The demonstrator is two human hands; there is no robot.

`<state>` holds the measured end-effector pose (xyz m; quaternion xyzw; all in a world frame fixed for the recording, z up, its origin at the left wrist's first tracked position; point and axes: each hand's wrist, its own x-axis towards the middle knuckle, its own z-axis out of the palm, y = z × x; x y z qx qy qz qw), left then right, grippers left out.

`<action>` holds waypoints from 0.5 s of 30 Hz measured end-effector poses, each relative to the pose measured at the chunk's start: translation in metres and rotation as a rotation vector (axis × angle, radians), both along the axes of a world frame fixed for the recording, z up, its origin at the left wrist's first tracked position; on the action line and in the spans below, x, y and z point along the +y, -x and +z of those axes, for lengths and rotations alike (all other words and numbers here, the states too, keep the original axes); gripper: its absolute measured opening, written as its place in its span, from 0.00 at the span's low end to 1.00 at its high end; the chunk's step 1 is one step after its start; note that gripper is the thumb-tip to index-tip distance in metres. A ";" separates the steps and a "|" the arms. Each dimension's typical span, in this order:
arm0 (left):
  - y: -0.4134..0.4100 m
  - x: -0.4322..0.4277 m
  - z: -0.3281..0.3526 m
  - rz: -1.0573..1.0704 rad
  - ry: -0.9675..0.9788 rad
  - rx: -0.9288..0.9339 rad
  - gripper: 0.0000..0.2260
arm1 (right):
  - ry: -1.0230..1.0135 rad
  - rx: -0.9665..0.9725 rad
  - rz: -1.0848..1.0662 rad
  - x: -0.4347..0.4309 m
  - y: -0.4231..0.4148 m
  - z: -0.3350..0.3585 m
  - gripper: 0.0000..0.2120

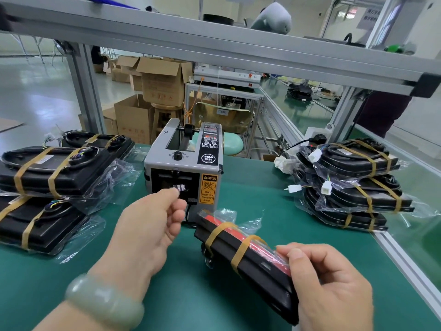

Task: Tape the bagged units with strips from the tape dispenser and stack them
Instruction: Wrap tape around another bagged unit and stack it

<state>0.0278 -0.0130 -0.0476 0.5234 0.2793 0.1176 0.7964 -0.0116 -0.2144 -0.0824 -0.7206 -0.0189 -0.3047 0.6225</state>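
Taping is starting: left hand is pinching a strip at the dispenser outlet, right hand is gripping the unit just before it; next, likely pulling free and sticking it on

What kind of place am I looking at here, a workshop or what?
Probably a factory packing station: an automatic tape dispenser on the green bench, stacks of bagged black units either side of it, and open cardboard cartons on the floor behind.
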 end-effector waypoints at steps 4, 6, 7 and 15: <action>0.052 -0.021 0.000 -0.209 -0.310 -0.182 0.10 | -0.003 0.015 0.002 0.001 -0.003 0.001 0.07; 0.068 -0.029 0.000 -0.291 -0.525 -0.204 0.18 | 0.006 0.020 -0.014 0.004 -0.002 0.000 0.10; 0.072 -0.033 0.001 -0.322 -0.585 -0.195 0.19 | 0.010 0.025 -0.026 0.005 -0.002 -0.001 0.11; 0.077 -0.052 0.007 -0.344 -0.704 -0.107 0.09 | 0.095 0.038 -0.062 0.013 -0.001 -0.004 0.11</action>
